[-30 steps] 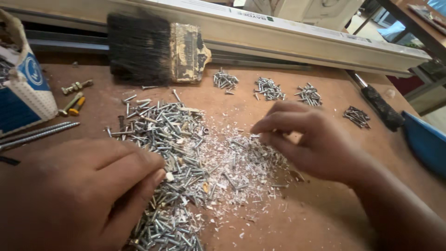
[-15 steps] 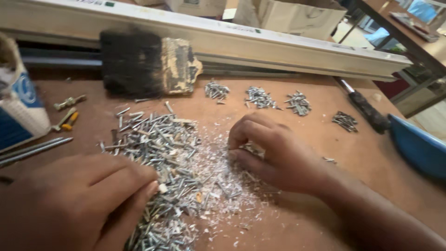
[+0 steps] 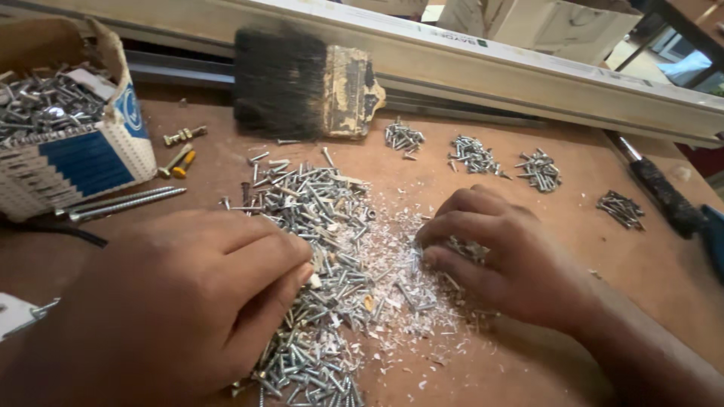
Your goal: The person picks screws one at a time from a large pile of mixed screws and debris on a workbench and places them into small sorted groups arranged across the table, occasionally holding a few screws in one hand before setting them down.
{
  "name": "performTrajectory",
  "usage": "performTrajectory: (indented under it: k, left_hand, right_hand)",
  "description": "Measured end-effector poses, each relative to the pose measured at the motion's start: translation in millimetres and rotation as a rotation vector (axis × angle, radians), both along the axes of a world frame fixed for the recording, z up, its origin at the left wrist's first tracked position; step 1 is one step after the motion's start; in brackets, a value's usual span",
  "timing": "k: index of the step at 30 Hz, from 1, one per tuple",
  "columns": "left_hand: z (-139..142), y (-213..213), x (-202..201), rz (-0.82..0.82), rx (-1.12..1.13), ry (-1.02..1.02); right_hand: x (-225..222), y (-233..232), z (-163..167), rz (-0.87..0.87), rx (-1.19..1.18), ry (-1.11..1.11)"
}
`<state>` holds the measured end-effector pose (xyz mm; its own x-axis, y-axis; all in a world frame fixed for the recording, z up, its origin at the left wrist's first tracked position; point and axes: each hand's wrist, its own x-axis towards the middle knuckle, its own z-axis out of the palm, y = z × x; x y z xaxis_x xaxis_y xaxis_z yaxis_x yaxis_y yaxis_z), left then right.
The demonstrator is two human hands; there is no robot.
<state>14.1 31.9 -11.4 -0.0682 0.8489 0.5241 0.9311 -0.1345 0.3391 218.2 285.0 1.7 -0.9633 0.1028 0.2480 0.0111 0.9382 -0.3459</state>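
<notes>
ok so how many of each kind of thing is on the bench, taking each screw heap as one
small sorted screw heaps: 4
big mixed screw heap: 1
cardboard box of screws: 1
paintbrush: 1
long bolts: 2
black-handled tool: 1
total: 10

Torn blue-and-white cardboard box (image 3: 72,162) of screws, far left

A wide, worn paintbrush (image 3: 305,81) lies at upper centre against a pale metal rail (image 3: 528,71). At upper left sits a torn cardboard box (image 3: 83,154) (filled with screws), with two long bolts (image 3: 124,203) just below it. Three small screw heaps (image 3: 473,154) line the upper middle. A dark-handled tool (image 3: 664,196) lies at right.
</notes>
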Motion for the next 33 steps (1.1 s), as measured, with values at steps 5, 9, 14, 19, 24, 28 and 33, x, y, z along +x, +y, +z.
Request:
performTrajectory:
  k: [5, 9, 14, 19, 24, 28, 33]
  left_hand:
    - [5, 0, 1, -0.015, -0.016, -0.005]
    - [3, 3, 2, -0.021, 0.011, 0.005]
    - [1, 4, -1, -0.019, -0.031, 0.004]
    - [-1, 7, 2, 0.010, -0.036, 0.020]
    - [0, 10, 3, -0.002, -0.005, 0.033]
    - [2, 8, 3, 0.004, -0.005, 0.039]
    - [5, 5, 4, 0.028, -0.024, 0.030]
  right_hand:
    - [-8, 2, -5, -0.011, 0.051, -0.035]
    - [-5, 12, -16, -0.026, 0.047, 0.033]
    - [19, 41, -17, -0.318, -0.732, 0.040]
    - [24, 57, -13, -0.222, -1.328, 0.004]
    - [15, 20, -17, -0.224, -0.389, -0.223]
    - [10, -1, -1, 0.179, -0.272, -0.128]
    - [10, -9, 9, 0.217, -0.215, -0.225]
